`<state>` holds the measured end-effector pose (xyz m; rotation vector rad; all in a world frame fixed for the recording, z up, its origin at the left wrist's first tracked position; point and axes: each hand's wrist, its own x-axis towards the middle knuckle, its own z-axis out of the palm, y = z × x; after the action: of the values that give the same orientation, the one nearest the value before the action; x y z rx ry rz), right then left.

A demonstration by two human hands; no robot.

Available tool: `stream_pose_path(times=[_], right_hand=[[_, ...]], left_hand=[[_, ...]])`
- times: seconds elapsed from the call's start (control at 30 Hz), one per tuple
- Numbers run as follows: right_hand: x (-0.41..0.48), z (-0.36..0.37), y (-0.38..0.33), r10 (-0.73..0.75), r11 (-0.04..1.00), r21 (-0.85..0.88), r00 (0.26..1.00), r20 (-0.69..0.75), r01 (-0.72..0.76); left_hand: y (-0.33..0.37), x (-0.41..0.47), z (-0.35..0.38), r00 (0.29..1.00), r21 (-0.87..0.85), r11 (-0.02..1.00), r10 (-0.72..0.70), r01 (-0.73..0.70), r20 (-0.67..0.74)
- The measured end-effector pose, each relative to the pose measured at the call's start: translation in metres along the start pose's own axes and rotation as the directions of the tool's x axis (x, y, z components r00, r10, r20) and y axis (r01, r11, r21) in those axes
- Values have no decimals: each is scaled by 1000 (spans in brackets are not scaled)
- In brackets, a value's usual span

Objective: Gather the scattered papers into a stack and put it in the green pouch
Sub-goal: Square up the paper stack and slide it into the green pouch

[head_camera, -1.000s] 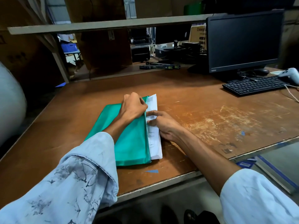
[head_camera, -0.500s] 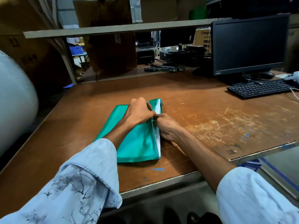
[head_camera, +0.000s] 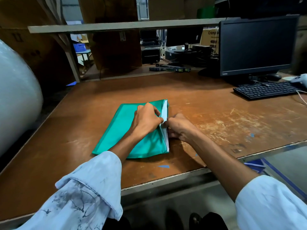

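The green pouch (head_camera: 123,130) lies flat on the brown table (head_camera: 207,110), its open mouth along the right edge. The stack of white papers (head_camera: 164,112) sits almost fully inside; only a thin white strip shows at that mouth. My left hand (head_camera: 146,120) rests on top of the pouch and pinches its upper lip near the middle of the opening. My right hand (head_camera: 179,127) is curled against the mouth from the right, fingertips touching the paper edge and the pouch lip.
A black keyboard (head_camera: 265,90) and a dark monitor (head_camera: 255,47) stand at the back right, with a white device (head_camera: 300,79) beside them. A big white roll (head_camera: 15,100) fills the left side. A shelf (head_camera: 126,26) crosses above the table's back.
The white papers, sticking out on the right a second ago, have slid left into the pouch. My right hand followed them to the mouth.
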<state>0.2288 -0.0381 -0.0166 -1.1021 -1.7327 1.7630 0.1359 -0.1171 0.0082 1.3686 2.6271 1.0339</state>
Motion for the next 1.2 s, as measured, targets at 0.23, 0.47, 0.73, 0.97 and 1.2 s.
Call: stream_pose_path(times=[0.23,0.47,0.73,0.97,1.2], right_hand=[[-6,2,4,-77,997,8,996,-33,77],[-6,-7,18,-113,971,223,984,137,81],[-3,-16,20,-165,973,205,944,285,107],[-10,-36,27,-184,977,-93,978,101,194],[-18,-34,30,-258,945,-196,965,34,260]], left_hand=[[6,-5,5,999,9,1000,29,-29,-34],[-6,-15,3,982,-141,988,-40,67,187],[-5,-11,15,999,-229,973,-34,37,16],[-6,-14,29,990,-389,919,-12,66,140],[-34,-24,23,932,139,938,282,-317,228]])
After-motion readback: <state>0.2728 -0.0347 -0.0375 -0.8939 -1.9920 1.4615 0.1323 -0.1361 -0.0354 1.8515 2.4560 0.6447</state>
